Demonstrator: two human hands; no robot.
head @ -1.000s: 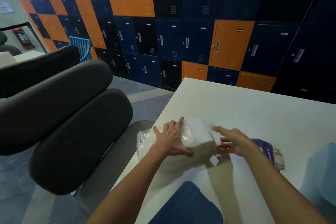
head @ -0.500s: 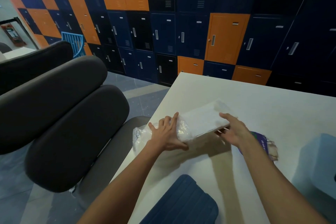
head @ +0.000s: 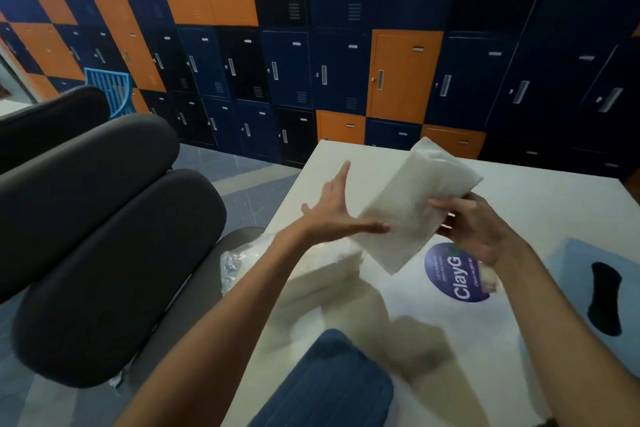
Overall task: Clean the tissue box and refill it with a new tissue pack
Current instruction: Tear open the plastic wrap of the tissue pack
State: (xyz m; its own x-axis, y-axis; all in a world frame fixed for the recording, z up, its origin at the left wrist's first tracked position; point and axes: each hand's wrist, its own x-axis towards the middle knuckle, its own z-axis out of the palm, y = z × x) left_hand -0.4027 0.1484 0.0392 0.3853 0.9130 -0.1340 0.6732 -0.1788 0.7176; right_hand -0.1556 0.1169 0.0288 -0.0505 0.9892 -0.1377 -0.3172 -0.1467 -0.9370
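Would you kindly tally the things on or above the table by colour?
White: 1, tissue pack
Clear: 1, plastic wrapper
Purple: 1, ClayG label
Off-white: 1, crumpled cloth
Light blue: 1, tissue box
Dark blue: 1, ribbed item
Total: 6

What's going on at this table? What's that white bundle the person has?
A person is refilling a tissue box. Their right hand grips a white tissue pack, held tilted above the white table, while the left hand lies flat and open against the pack's side. Crumpled clear plastic sits at the table's left edge. The light blue tissue box waits on the right, nothing going into it yet.
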